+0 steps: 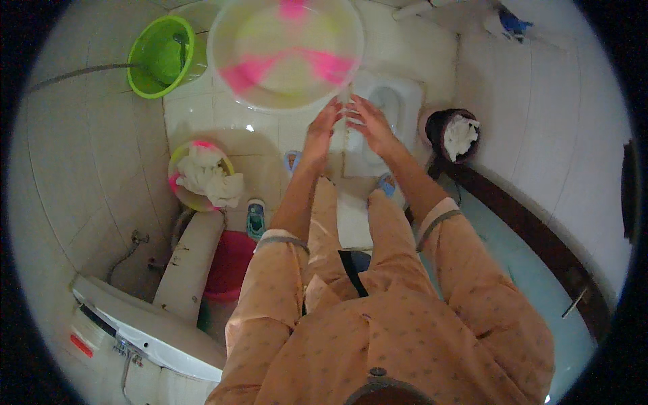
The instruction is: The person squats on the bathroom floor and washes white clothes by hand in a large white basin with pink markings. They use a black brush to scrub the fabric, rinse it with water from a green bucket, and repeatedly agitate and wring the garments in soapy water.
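My left hand [321, 132] reaches forward with its fingers bent, near the lower right rim of a large plastic basin [288, 98]. That basin is pale and translucent with pink and yellow-green patches, and it looks blurred. Close beside it, my right hand [373, 126] faces the left one, fingers spread, and I see nothing in it. A narrow gap separates the fingertips of both hands. Whether the left fingertips touch the rim is hard to tell. Under my right hand lies a white squat toilet [411, 101] set in the tiled floor.
To the left are a green bucket [152, 86] with a hose and a smaller basin [177, 152] holding white cloth [210, 177]. A shoe [256, 217], a red tub [228, 268] and a pedestal washbasin [152, 334] stand nearer. A dark bin [436, 129] with white paper stands right.
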Action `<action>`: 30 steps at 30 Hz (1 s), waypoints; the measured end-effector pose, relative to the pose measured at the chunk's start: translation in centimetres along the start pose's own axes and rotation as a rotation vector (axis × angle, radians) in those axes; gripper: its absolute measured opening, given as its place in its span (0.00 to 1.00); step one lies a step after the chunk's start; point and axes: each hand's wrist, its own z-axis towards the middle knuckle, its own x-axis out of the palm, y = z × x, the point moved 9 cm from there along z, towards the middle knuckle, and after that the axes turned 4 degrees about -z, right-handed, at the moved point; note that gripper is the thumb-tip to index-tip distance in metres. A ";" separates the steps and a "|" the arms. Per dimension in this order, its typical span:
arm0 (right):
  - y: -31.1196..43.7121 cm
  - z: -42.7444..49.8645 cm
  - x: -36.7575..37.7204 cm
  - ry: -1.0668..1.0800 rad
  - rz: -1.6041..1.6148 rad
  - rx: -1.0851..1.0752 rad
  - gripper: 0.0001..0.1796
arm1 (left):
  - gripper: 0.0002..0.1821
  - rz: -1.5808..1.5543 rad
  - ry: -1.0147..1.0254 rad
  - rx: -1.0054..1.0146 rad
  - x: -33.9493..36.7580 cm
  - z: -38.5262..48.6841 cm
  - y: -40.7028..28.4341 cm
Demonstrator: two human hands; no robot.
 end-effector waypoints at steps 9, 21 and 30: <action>5.7 -9.2 -9.1 0.359 0.604 -0.159 0.28 | 0.25 1.664 -0.057 0.411 10.6 3.1 -0.2; -8.5 -12.3 -36.8 -0.004 0.368 0.065 0.17 | 0.14 1.334 -0.173 0.170 2.3 -6.2 15.9; -7.2 -11.6 -38.0 0.004 0.430 0.032 0.15 | 0.12 1.585 -0.175 0.044 -2.8 -9.4 22.3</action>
